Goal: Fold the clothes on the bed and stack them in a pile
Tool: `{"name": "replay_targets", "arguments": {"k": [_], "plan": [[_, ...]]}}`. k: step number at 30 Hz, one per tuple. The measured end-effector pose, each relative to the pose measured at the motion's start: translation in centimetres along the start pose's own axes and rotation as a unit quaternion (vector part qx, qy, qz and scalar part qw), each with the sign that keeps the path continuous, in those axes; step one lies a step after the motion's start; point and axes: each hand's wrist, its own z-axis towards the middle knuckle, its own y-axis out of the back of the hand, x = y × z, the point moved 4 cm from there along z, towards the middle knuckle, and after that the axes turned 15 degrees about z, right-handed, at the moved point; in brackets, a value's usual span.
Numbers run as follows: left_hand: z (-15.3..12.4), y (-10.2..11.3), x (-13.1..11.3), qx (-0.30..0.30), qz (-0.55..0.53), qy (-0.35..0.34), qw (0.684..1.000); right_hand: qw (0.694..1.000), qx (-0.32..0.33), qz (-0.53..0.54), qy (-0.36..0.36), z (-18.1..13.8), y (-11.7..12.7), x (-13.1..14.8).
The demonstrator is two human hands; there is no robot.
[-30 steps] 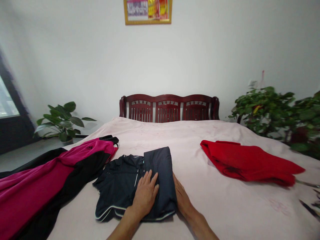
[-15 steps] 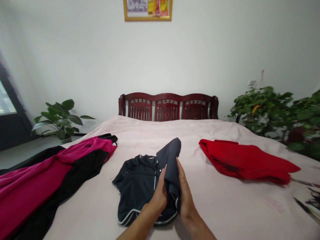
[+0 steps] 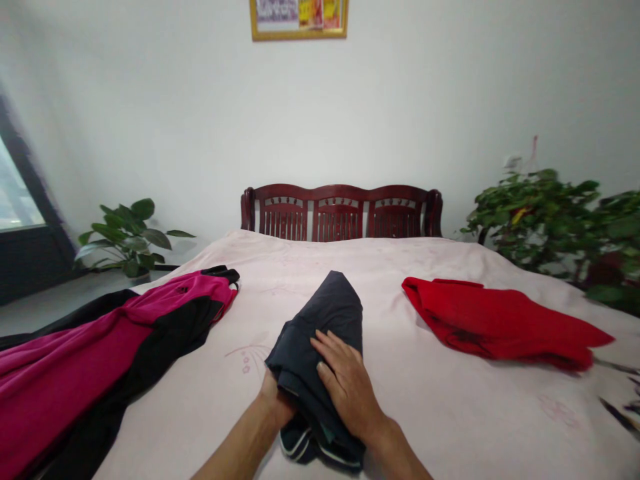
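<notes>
A dark navy jacket (image 3: 325,313) with white piping, folded into a narrow bundle, lies in the middle of the bed. My left hand (image 3: 275,397) grips its near left side from beneath, its fingers hidden under the cloth. On top rests my right hand (image 3: 347,380), its fingers stretched out flat across the fabric. The piped hem shows in loose folds at the near end.
Left on the pink bed sheet (image 3: 400,413) lies a magenta and black garment (image 3: 115,340). A folded red garment (image 3: 500,320) lies to the right. Behind stands a dark red wooden headboard (image 3: 337,210), with a potted plant (image 3: 130,233) and leafy plants (image 3: 540,220) either side.
The jacket's spread left part has been folded in under the rolled part, making one bundle. My left hand has slid underneath it, and my right hand has moved from its side onto the top.
</notes>
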Motion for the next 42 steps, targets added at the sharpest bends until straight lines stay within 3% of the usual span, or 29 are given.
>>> {"name": "replay_targets", "arguments": {"k": [3,5,7,10,13,17,22,26,32,37,42], "plan": [[0.0,3.7,0.2,0.052,-0.149,0.084,0.984,0.998,0.056,0.012,0.000,0.1,-0.6,0.0],[0.1,5.8,0.6,0.047,-0.182,0.127,0.974,0.997,0.073,0.020,-0.004,0.0,-0.9,0.0],[0.2,7.4,1.3,0.009,-0.131,0.155,0.979,0.997,0.073,0.019,-0.007,-0.1,-1.2,-0.1],[0.5,8.1,1.8,-0.074,0.081,0.140,0.984,0.999,0.042,-0.008,-0.018,0.2,-1.2,-0.2],[0.0,6.6,0.2,-0.128,0.323,0.022,0.937,0.997,0.006,-0.061,-0.050,1.6,-0.7,-0.6],[-2.1,2.5,-2.3,-0.103,0.477,-0.084,0.869,0.986,-0.009,-0.135,-0.096,4.8,0.3,-1.8],[-4.1,-1.6,-2.5,-0.020,0.555,-0.066,0.829,0.974,0.059,-0.184,-0.119,8.4,-0.7,-5.5],[-4.6,-2.4,-1.4,0.019,0.584,-0.053,0.810,0.958,0.123,-0.200,-0.164,9.8,-2.5,-8.5],[-5.3,-1.9,-0.1,-0.036,0.608,-0.106,0.786,0.946,0.160,-0.192,-0.206,11.0,-3.3,-9.6],[-6.0,-1.8,0.8,-0.073,0.613,-0.135,0.775,0.951,0.087,-0.193,-0.224,10.6,-2.8,-9.5],[-6.3,-1.8,0.8,-0.088,0.593,-0.143,0.787,0.951,-0.103,-0.078,-0.281,8.7,-1.8,-10.9]]}}
